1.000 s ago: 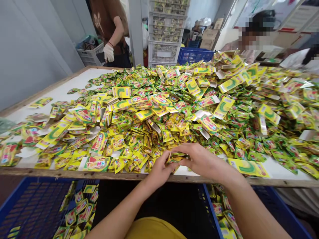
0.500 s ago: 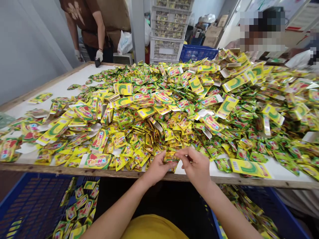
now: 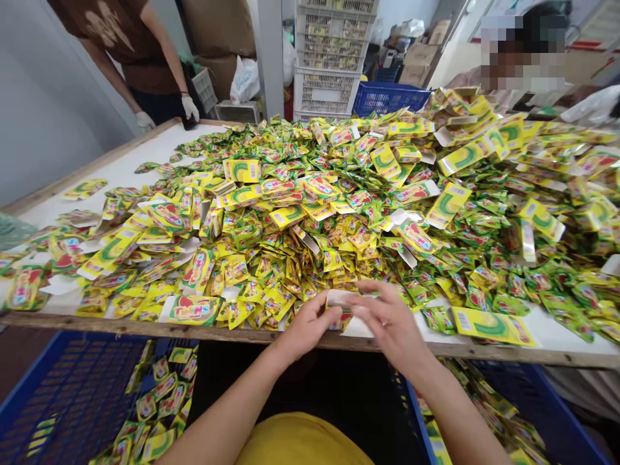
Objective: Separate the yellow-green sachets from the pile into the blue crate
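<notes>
At the near table edge, my left hand point(image 3: 309, 328) grips a small box point(image 3: 339, 298) whose pale flap shows at its end. Close on its right is my right hand point(image 3: 387, 323), fingers bent toward the box's open end and blurred; whether they hold anything is unclear. Behind both hands spreads a large pile of yellow and green packets point(image 3: 285, 252) mixed with flat cartons. A yellow-green carton point(image 3: 194, 310) lies left of my hands, and another carton point(image 3: 494, 326) with a barcode lies to the right.
Blue crates point(image 3: 72, 387) with packets stand below the table point(image 3: 135, 328) on both sides. Across the table is a person in a brown shirt point(image 3: 121, 45) with white gloves; another person is at the back right. White crates point(image 3: 325, 90) are stacked behind.
The box between my hands now shows its pale flap. My right hand has moved slightly right and its fingers have spread more. The brown-shirted person has shifted left.
</notes>
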Motion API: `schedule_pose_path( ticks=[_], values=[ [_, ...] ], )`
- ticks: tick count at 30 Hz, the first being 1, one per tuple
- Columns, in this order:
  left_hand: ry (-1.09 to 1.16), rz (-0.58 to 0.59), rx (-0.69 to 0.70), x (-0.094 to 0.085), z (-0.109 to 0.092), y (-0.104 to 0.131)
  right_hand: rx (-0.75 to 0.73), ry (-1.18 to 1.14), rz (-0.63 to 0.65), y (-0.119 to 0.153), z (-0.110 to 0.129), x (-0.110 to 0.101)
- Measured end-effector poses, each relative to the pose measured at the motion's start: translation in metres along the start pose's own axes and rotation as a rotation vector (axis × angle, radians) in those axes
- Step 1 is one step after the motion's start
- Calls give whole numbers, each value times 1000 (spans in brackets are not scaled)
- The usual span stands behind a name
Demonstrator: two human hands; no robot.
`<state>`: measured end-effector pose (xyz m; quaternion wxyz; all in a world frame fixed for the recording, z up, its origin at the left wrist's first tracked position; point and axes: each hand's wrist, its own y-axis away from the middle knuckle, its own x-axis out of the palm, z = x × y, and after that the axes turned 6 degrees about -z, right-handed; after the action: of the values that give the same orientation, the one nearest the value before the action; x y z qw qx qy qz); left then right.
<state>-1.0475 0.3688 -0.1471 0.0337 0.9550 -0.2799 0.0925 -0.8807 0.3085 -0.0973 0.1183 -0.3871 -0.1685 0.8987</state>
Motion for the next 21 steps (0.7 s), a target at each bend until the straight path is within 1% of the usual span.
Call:
schedule_pose_path(
  ticks=[1, 2, 3, 4, 5, 6, 7, 9, 11, 13, 15, 17, 19, 21],
  values=[
    [38, 13, -14, -1, -3, 2, 141, -126, -56, 5, -3, 2],
    [90, 29, -35, -2, -6, 3, 294, -265, -81, 8, -5, 4],
    [143, 46, -60, -2, -9, 4, 437, -402, -65, 12, -6, 7],
    [190, 68, -89, -2, -11, 4, 548, -520, -20, 14, -7, 10],
    [225, 89, -120, -1, -13, 4, 623, -607, 32, 15, -6, 14],
    [247, 100, -150, 0, -14, 3, 666, -658, 69, 15, -6, 17],
    [255, 83, -168, 1, -15, 2, 687, -676, 72, 13, -5, 19],
    [214, -21, -139, 3, -15, -3, 669, -677, 6, 8, -5, 21],
    [122, -156, -46, 5, -12, -7, 604, -673, -65, 2, -6, 21],
    [7, -238, 43, 5, -9, -11, 543, -657, -88, -4, -9, 20],
    [-77, -272, 80, 4, -6, -13, 534, -641, -96, -7, -12, 21],
    [-127, -285, 88, 4, -4, -15, 548, -640, -120, -8, -15, 24],
    [-146, -281, 86, 4, -4, -17, 555, -646, -138, -8, -18, 26],
    [-182, -256, 113, 4, -6, -19, 567, -652, -152, -9, -20, 27]
  ],
)
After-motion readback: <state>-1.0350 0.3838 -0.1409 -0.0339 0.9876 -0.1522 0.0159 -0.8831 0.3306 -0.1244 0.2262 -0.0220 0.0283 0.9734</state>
